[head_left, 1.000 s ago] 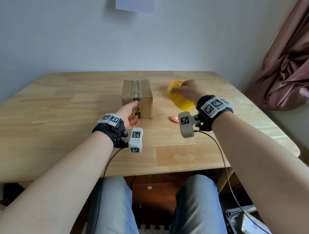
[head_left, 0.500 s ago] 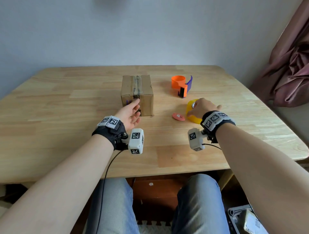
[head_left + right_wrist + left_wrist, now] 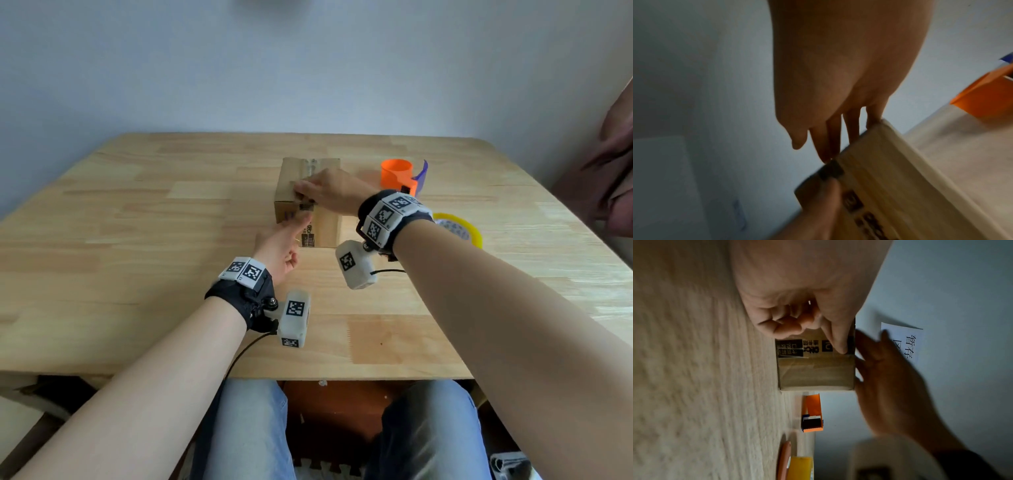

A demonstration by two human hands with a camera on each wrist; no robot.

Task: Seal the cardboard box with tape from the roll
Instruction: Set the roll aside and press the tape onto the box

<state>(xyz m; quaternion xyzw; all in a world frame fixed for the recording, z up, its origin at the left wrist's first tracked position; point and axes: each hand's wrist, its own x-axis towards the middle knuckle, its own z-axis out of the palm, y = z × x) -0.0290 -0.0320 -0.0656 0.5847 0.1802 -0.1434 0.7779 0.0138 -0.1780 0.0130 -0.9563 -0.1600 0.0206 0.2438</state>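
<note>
The small cardboard box (image 3: 327, 229) stands mid-table, with a tape strip along its top seam and down its front. My right hand (image 3: 329, 192) lies flat on the box's top, its fingers straight and reaching to the near edge (image 3: 890, 170). In front of the box, my left hand (image 3: 291, 236) presses one straight digit against the front face just under the top edge, while its other fingers curl loosely and hold nothing (image 3: 797, 305). To the right of my right wrist, the yellow tape roll (image 3: 459, 228) lies on the table with no hand on it.
An orange tape dispenser (image 3: 397, 173) with a purple blade guard stands behind and to the right of the box. A small flat reddish piece (image 3: 784, 459) lies by the roll. A pink curtain (image 3: 613, 171) hangs at the right. The wooden table (image 3: 137, 240) ends near my knees.
My right hand has let go of the yellow roll, left it on the table, and moved left onto the box's top. My left hand has moved forward to the box's front.
</note>
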